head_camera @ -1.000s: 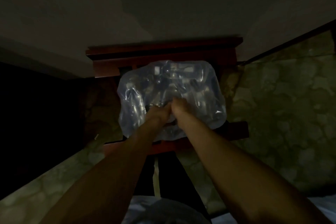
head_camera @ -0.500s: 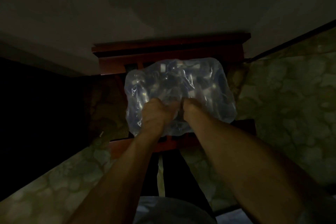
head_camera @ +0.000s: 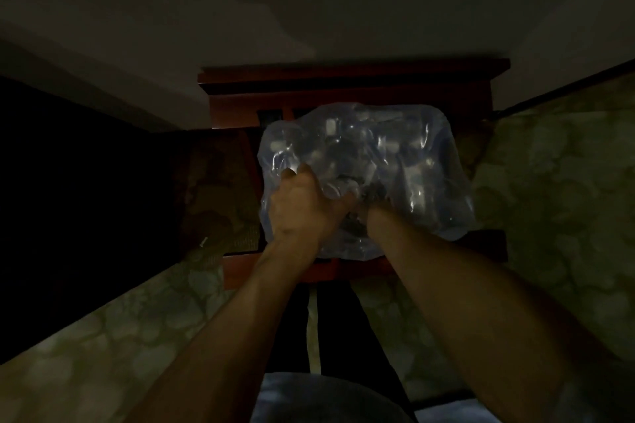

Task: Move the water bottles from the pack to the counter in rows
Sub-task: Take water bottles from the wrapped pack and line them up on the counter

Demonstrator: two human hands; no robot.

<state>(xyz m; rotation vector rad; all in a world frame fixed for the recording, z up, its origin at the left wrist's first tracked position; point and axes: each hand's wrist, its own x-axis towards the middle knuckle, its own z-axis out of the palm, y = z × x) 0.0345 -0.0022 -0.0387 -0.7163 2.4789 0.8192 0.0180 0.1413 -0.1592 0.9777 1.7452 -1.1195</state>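
Pack (head_camera: 364,178) of water bottles, shrink-wrapped, on red-brown wooden stand (head_camera: 347,86) at 12 o'clock. Left hand (head_camera: 299,206) clenched on wrap at pack's 9 o'clock. Right hand (head_camera: 369,213) buried in torn wrap, fingers hidden: cannot tell. Risks: wrap ripping suddenly, bottles tumbling off stand; pack dragged toward 6 o'clock edge; dim light hiding loose bottles.

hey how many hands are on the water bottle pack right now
2. The left hand grips the plastic wrap on the near left of the pack; the right hand, partly hidden in the wrap, is beside it near the middle.
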